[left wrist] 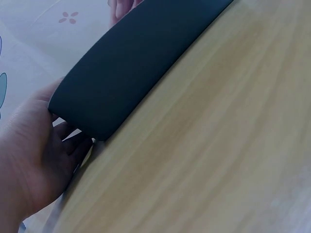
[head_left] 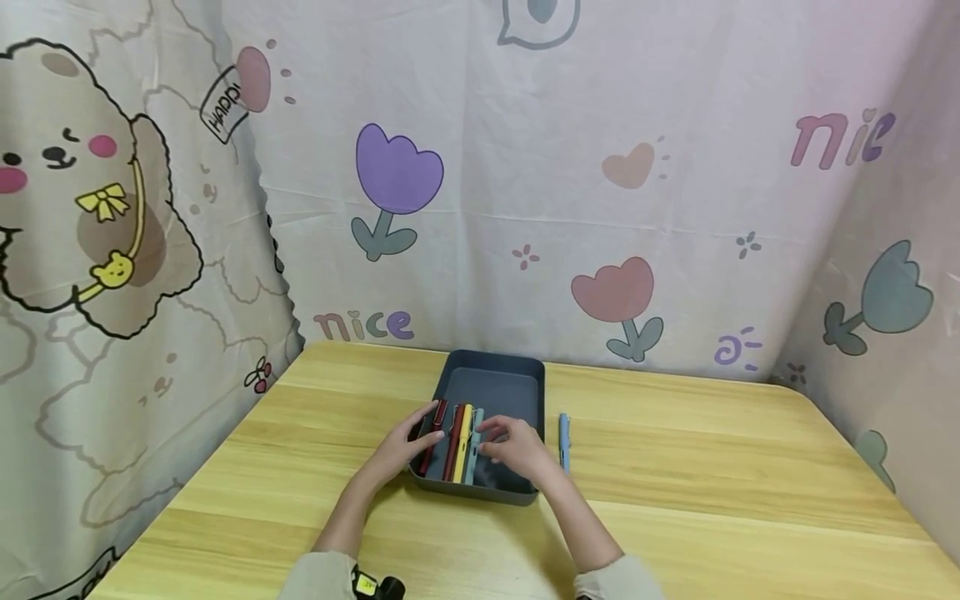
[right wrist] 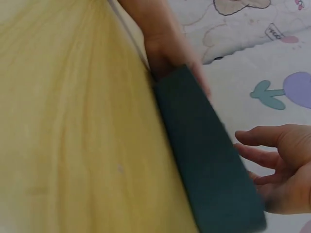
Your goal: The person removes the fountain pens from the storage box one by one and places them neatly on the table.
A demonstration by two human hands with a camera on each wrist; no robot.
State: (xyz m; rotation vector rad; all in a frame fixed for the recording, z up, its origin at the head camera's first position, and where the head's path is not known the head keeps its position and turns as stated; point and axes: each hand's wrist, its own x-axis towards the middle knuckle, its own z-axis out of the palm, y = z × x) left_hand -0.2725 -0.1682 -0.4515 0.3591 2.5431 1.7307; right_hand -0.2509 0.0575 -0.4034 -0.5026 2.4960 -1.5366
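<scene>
Where tray (head_left: 498,387) holds pens (head_left: 462,454), colors incl. dk red, yel, gry-blue.

Patterned cloth (head_left: 510,167) bears "nice" (head_left: 374,326), a creased "ni…" (head_left: 822,142) at right, and "HAPP…" on a printed tag (head_left: 222,108).

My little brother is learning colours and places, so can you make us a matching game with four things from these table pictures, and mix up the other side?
Things
1. yellow pen
2. light blue pen
3. left hand
4. tray

Places and colours
A. dark grey
B. between a dark red pen and a grey-blue pen
C. on the table, outside the tray
D. at the tray's left rim

Right pairs: 1-B, 2-C, 3-D, 4-A
</scene>
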